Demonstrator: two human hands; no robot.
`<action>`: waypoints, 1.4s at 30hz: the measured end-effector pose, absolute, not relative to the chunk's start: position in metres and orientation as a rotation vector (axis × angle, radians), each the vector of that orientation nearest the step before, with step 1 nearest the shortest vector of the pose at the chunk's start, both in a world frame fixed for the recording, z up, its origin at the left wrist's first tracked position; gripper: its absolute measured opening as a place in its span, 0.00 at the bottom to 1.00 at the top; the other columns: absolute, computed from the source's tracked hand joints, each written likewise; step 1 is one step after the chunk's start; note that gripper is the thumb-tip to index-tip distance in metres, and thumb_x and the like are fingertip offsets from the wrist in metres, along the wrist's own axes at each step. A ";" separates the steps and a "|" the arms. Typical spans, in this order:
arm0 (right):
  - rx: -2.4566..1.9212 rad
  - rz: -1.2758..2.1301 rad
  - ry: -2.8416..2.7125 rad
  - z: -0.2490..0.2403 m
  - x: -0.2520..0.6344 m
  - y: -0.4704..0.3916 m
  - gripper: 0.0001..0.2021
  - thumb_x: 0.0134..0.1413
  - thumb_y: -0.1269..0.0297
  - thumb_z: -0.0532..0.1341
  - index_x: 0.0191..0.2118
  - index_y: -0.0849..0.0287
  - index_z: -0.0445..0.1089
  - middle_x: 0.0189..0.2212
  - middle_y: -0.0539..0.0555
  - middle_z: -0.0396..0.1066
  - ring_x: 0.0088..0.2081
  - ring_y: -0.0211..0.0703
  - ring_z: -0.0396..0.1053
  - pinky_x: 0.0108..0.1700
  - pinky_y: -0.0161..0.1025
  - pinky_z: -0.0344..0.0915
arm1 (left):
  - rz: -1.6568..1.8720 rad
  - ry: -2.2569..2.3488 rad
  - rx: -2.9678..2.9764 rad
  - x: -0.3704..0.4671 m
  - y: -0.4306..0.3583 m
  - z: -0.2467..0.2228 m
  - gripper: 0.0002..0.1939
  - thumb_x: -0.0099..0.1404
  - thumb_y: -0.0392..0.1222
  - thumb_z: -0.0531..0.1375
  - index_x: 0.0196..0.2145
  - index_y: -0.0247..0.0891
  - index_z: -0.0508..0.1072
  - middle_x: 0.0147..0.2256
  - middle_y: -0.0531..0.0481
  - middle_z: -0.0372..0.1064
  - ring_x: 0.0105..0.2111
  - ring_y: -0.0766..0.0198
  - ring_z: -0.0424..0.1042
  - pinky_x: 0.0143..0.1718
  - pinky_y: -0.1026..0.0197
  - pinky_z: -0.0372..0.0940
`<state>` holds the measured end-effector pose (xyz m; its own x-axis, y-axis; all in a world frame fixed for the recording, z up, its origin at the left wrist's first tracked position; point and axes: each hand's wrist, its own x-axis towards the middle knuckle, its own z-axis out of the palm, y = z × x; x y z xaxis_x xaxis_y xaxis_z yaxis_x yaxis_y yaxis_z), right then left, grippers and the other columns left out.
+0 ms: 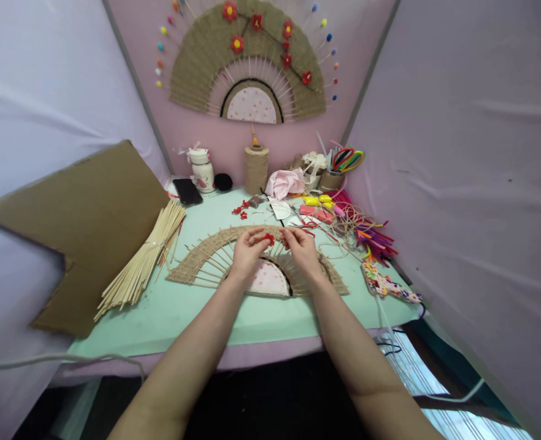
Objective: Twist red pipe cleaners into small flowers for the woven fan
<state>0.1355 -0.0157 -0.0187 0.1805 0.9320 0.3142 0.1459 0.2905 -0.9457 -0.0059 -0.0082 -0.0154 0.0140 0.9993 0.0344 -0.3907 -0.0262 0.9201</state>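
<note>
My left hand (249, 249) pinches a small red flower (269, 239) between thumb and fingertips. Facing it, my right hand (301, 249) has its fingers closed on another small red piece (286, 244), partly hidden behind the thumb; I cannot tell if it is also a flower. Both hands hover over a woven twine fan (201, 264) with stick ribs, lying on the table. Between my wrists shows its half-round base (270, 278), white with pink spots and edged in black. Behind the fan lie several loose red flowers (240, 209).
At left, a stick bundle (145, 256) rests against brown cardboard (101, 226). A twine spool (256, 170), bottle (201, 170) and phone (187, 191) stand or lie at the back. Right hold pipe cleaners (375, 241) and a flower-patterned glue gun (387, 285). A finished-looking fan (192, 73) hangs on the wall.
</note>
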 end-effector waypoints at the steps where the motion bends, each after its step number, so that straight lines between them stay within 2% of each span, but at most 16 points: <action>1: -1.164 0.759 -1.310 -0.020 0.136 -0.014 0.16 0.55 0.53 0.57 0.39 0.59 0.73 0.30 0.53 0.73 0.30 0.41 0.67 0.35 0.38 0.65 | 1.372 0.865 0.921 -0.006 -0.008 -0.016 0.24 0.44 0.38 0.69 0.41 0.36 0.69 0.32 0.50 0.74 0.31 0.65 0.74 0.36 0.62 0.65; 5: -1.135 0.659 -1.489 -0.023 0.135 -0.012 0.13 0.56 0.58 0.57 0.41 0.56 0.74 0.43 0.56 0.74 0.46 0.45 0.68 0.52 0.44 0.61 | 1.345 0.859 0.844 -0.008 -0.008 -0.013 0.25 0.42 0.36 0.70 0.40 0.36 0.69 0.30 0.52 0.74 0.28 0.69 0.73 0.33 0.65 0.64; 7: -1.092 0.696 -1.582 -0.023 0.133 -0.013 0.13 0.56 0.62 0.57 0.44 0.55 0.74 0.46 0.55 0.74 0.49 0.45 0.68 0.55 0.46 0.59 | 1.318 0.834 0.782 -0.009 -0.008 -0.011 0.24 0.43 0.35 0.69 0.40 0.36 0.69 0.30 0.53 0.74 0.28 0.70 0.73 0.33 0.66 0.65; 9: -1.066 0.768 -1.618 -0.022 0.130 -0.014 0.13 0.53 0.66 0.58 0.44 0.54 0.74 0.44 0.54 0.75 0.46 0.45 0.69 0.52 0.45 0.62 | 1.262 0.804 0.717 -0.011 -0.009 -0.007 0.22 0.46 0.34 0.68 0.41 0.37 0.70 0.32 0.51 0.74 0.29 0.70 0.73 0.34 0.67 0.67; 12: -1.045 0.867 -1.561 -0.022 0.128 -0.013 0.12 0.52 0.68 0.56 0.37 0.56 0.76 0.35 0.52 0.77 0.37 0.43 0.70 0.43 0.42 0.65 | 1.167 0.655 0.664 -0.015 -0.010 -0.001 0.19 0.55 0.34 0.62 0.46 0.37 0.69 0.39 0.46 0.75 0.38 0.67 0.75 0.43 0.64 0.68; 15: -1.040 0.930 -1.461 -0.022 0.129 -0.011 0.10 0.51 0.66 0.55 0.33 0.58 0.75 0.29 0.51 0.75 0.31 0.41 0.68 0.37 0.39 0.65 | 1.104 0.507 0.623 -0.017 -0.013 0.005 0.21 0.58 0.34 0.58 0.50 0.38 0.67 0.43 0.45 0.74 0.45 0.64 0.74 0.51 0.59 0.66; 17: -1.021 0.942 -1.443 -0.022 0.129 -0.010 0.10 0.51 0.67 0.55 0.31 0.59 0.75 0.28 0.51 0.75 0.29 0.39 0.67 0.37 0.39 0.64 | 1.080 0.444 0.606 -0.018 -0.014 0.007 0.22 0.59 0.35 0.56 0.53 0.39 0.66 0.45 0.45 0.74 0.48 0.62 0.72 0.54 0.57 0.65; 21: -1.007 0.898 -1.443 -0.020 0.129 -0.010 0.11 0.49 0.69 0.55 0.32 0.58 0.76 0.30 0.51 0.76 0.31 0.41 0.69 0.39 0.40 0.65 | 1.074 0.405 0.624 -0.019 -0.014 0.007 0.24 0.60 0.36 0.55 0.55 0.41 0.65 0.48 0.45 0.72 0.52 0.58 0.70 0.56 0.51 0.63; 25: -1.003 0.816 -1.458 -0.018 0.129 -0.012 0.13 0.51 0.68 0.56 0.39 0.56 0.76 0.38 0.53 0.77 0.39 0.44 0.71 0.46 0.43 0.65 | 1.078 0.416 0.640 -0.019 -0.013 0.006 0.25 0.60 0.36 0.55 0.55 0.40 0.65 0.48 0.44 0.73 0.51 0.60 0.70 0.56 0.54 0.63; 29: -1.091 0.693 -1.476 -0.022 0.130 -0.008 0.10 0.52 0.67 0.58 0.37 0.57 0.76 0.38 0.55 0.77 0.40 0.45 0.72 0.48 0.45 0.64 | 1.096 0.407 0.575 -0.019 -0.012 0.007 0.21 0.60 0.36 0.56 0.52 0.37 0.68 0.44 0.43 0.74 0.47 0.62 0.73 0.51 0.57 0.66; 34: -1.256 0.436 -1.589 -0.023 0.134 -0.007 0.13 0.48 0.72 0.61 0.42 0.57 0.75 0.41 0.56 0.75 0.45 0.46 0.69 0.51 0.45 0.62 | 1.261 0.477 0.526 -0.021 -0.007 0.006 0.14 0.58 0.31 0.60 0.43 0.34 0.72 0.40 0.43 0.74 0.37 0.67 0.74 0.38 0.67 0.69; 38: -1.450 0.297 -1.766 0.000 0.146 -0.018 0.14 0.49 0.67 0.64 0.45 0.59 0.73 0.42 0.58 0.74 0.46 0.48 0.68 0.50 0.45 0.61 | 1.365 0.526 0.486 -0.021 -0.001 0.003 0.10 0.56 0.29 0.62 0.38 0.33 0.72 0.35 0.46 0.73 0.29 0.73 0.71 0.29 0.73 0.65; 42: -1.557 0.229 -1.923 0.039 0.182 -0.016 0.10 0.52 0.63 0.62 0.40 0.59 0.75 0.40 0.57 0.76 0.42 0.46 0.70 0.45 0.40 0.62 | 1.401 0.587 0.534 -0.019 0.000 0.000 0.14 0.52 0.29 0.65 0.37 0.33 0.72 0.30 0.51 0.69 0.26 0.76 0.67 0.25 0.75 0.61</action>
<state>0.1819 -0.0158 0.0393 -0.0881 0.9252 0.3690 0.8129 0.2809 -0.5101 -0.0192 0.0004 0.0001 0.0754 0.9951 -0.0645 -0.7436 0.0992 0.6612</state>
